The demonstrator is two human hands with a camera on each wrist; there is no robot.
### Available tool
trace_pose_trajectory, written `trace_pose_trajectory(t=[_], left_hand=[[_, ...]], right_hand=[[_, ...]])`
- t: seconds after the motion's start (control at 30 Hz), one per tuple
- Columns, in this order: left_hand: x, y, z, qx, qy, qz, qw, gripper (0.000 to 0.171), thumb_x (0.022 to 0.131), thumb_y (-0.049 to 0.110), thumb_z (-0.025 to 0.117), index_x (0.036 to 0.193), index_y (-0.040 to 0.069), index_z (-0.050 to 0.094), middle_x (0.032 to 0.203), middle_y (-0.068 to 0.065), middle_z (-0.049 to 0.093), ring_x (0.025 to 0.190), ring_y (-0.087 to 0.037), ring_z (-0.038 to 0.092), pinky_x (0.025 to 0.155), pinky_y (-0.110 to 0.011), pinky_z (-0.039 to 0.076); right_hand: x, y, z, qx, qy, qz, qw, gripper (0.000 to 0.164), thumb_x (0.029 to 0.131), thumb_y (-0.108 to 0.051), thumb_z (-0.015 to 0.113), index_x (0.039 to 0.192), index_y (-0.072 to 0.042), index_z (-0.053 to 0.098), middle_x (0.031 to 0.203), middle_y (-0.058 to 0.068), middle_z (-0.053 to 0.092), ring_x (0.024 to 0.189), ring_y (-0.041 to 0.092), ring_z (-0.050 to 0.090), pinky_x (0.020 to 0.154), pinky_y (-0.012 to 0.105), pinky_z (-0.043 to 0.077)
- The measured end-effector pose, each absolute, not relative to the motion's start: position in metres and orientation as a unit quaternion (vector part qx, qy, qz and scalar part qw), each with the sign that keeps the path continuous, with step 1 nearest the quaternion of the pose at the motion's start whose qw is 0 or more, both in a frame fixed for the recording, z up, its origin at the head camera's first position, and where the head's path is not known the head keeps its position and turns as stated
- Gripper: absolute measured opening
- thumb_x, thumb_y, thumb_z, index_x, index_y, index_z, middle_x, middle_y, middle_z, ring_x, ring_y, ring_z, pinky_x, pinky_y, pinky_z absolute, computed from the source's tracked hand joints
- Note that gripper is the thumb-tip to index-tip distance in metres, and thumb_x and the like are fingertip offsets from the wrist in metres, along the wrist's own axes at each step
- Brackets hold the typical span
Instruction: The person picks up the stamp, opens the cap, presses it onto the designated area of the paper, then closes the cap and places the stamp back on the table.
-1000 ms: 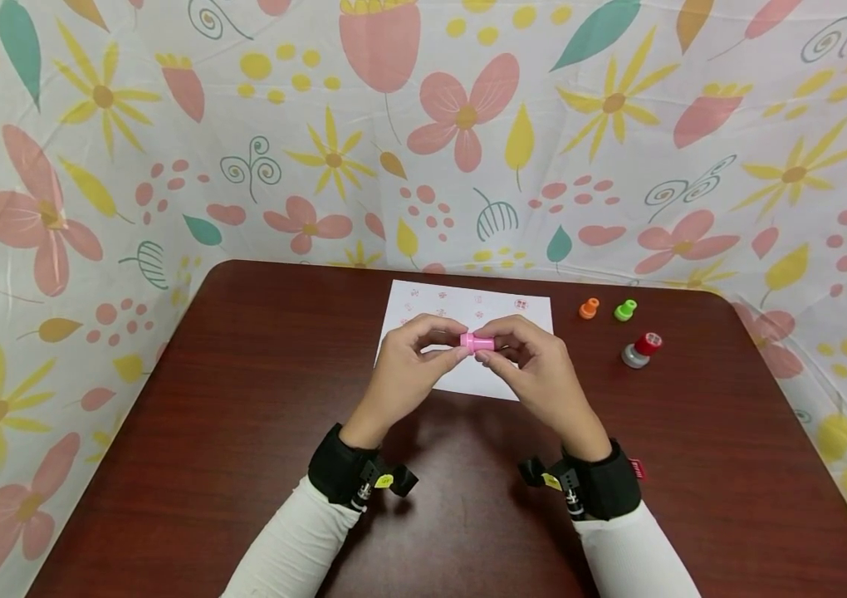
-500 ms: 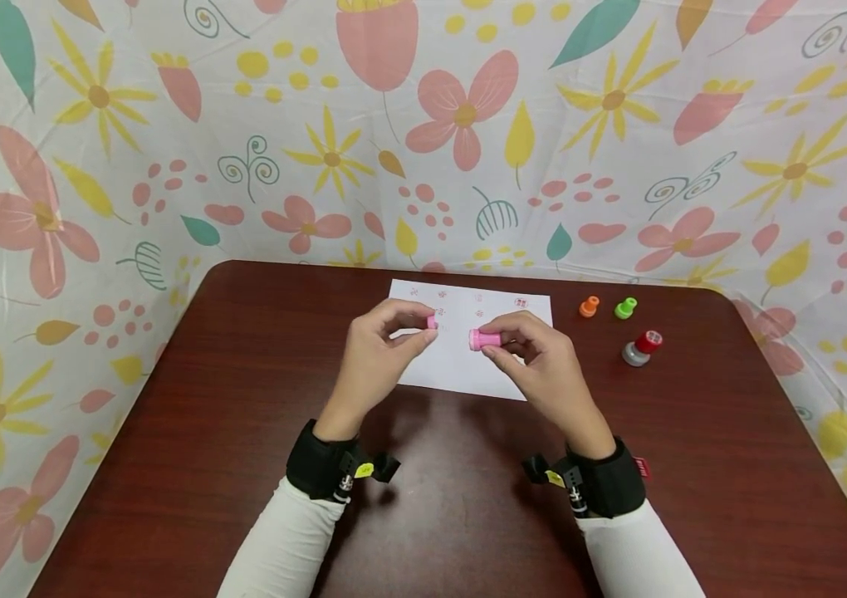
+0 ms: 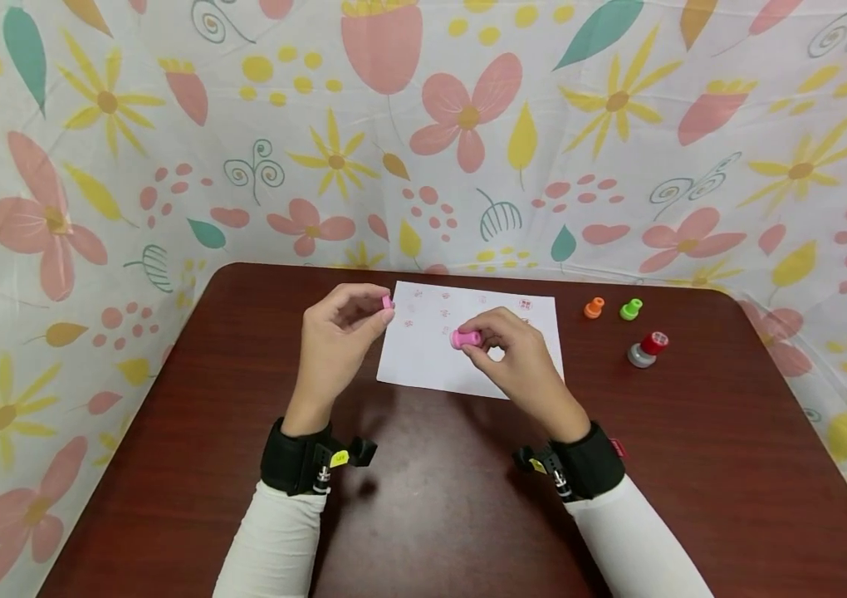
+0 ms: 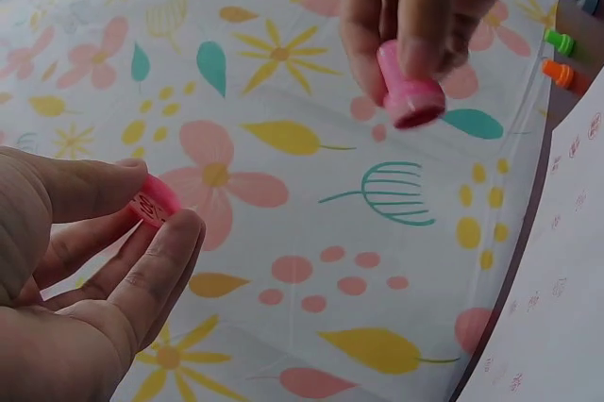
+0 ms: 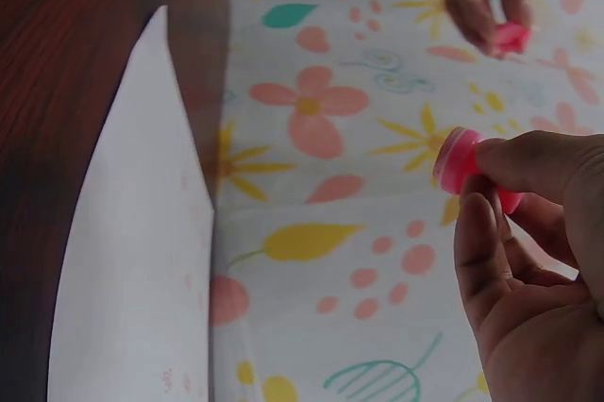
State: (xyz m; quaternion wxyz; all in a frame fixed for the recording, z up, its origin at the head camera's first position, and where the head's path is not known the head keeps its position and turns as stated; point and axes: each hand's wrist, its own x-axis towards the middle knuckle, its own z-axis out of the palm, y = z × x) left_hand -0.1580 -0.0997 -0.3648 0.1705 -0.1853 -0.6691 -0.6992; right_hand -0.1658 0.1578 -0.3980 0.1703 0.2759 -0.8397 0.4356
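Between thumb and fingers my left hand (image 3: 340, 336) pinches a small pink cap (image 4: 156, 202), held up left of the paper. My right hand (image 3: 516, 357) grips a pink stamp (image 3: 466, 339) by its narrow handle, over the white paper (image 3: 438, 370). In the right wrist view the wide end of the stamp (image 5: 457, 160) points away from the palm, toward the left. Rows of small reddish prints mark the paper, and part of it is hidden behind the right hand.
To the right of the paper stand an orange stamp (image 3: 594, 308) and a green stamp (image 3: 630, 309). Nearer lies a red and grey stamp (image 3: 648, 349). A flower-patterned cloth (image 3: 423, 149) hangs behind the dark wooden table (image 3: 192, 432).
The hands have parted, and the pink cap has come off the stamp. My left hand has carried the cap left and up; the right hand has shifted slightly left lately, tilting the stamp.
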Motion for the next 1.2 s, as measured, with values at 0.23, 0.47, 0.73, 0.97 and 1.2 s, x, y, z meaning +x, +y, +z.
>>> trace_pose_trajectory(t=[0.23, 0.47, 0.73, 0.97, 1.2], left_hand=[[-0.157, -0.104, -0.363, -0.171, -0.672, -0.696, 0.184, 0.022, 0.090, -0.005, 0.076, 0.112, -0.005, 0.072, 0.105, -0.016, 0.070, 0.092, -0.016, 0.071, 0.081, -0.025, 0.063], [-0.157, -0.112, -0.361, -0.161, -0.673, -0.693, 0.202, 0.024, 0.089, -0.005, 0.077, 0.113, -0.007, 0.072, 0.104, -0.019, 0.071, 0.093, -0.016, 0.071, 0.082, -0.025, 0.063], [-0.158, -0.114, -0.361, -0.154, -0.675, -0.692, 0.205, 0.024, 0.089, -0.003, 0.077, 0.113, -0.006, 0.073, 0.104, -0.021, 0.070, 0.093, -0.017, 0.071, 0.082, -0.024, 0.062], [-0.158, -0.113, -0.362, -0.155, -0.679, -0.690, 0.199, 0.024, 0.090, -0.002, 0.077, 0.113, -0.005, 0.073, 0.105, -0.021, 0.070, 0.094, -0.017, 0.071, 0.082, -0.023, 0.062], [-0.157, -0.114, -0.362, -0.149, -0.685, -0.684, 0.202, 0.024, 0.090, 0.000, 0.077, 0.113, -0.005, 0.073, 0.106, -0.019, 0.070, 0.095, -0.017, 0.071, 0.084, -0.026, 0.062]], right_hand=[[-0.185, 0.143, -0.407, 0.290, -0.856, 0.402, 0.144, 0.016, 0.089, -0.003, 0.079, 0.101, -0.012, 0.074, 0.098, -0.001, 0.064, 0.086, 0.009, 0.061, 0.074, 0.024, 0.058], [-0.203, 0.127, -0.414, 0.318, -0.872, 0.350, 0.128, 0.014, 0.088, -0.005, 0.080, 0.100, -0.009, 0.074, 0.095, 0.003, 0.063, 0.080, 0.012, 0.062, 0.071, 0.033, 0.059], [-0.218, 0.113, -0.422, 0.338, -0.882, 0.313, 0.101, 0.010, 0.092, -0.011, 0.079, 0.101, -0.007, 0.076, 0.094, 0.004, 0.062, 0.083, 0.013, 0.060, 0.070, 0.024, 0.054], [-0.228, 0.100, -0.431, 0.336, -0.896, 0.280, 0.075, 0.009, 0.094, -0.013, 0.077, 0.100, -0.007, 0.076, 0.094, 0.005, 0.063, 0.084, 0.015, 0.059, 0.073, 0.026, 0.054], [-0.234, 0.092, -0.438, 0.369, -0.892, 0.251, 0.071, 0.007, 0.095, -0.011, 0.076, 0.098, -0.005, 0.075, 0.093, 0.008, 0.063, 0.085, 0.018, 0.059, 0.076, 0.029, 0.056]])
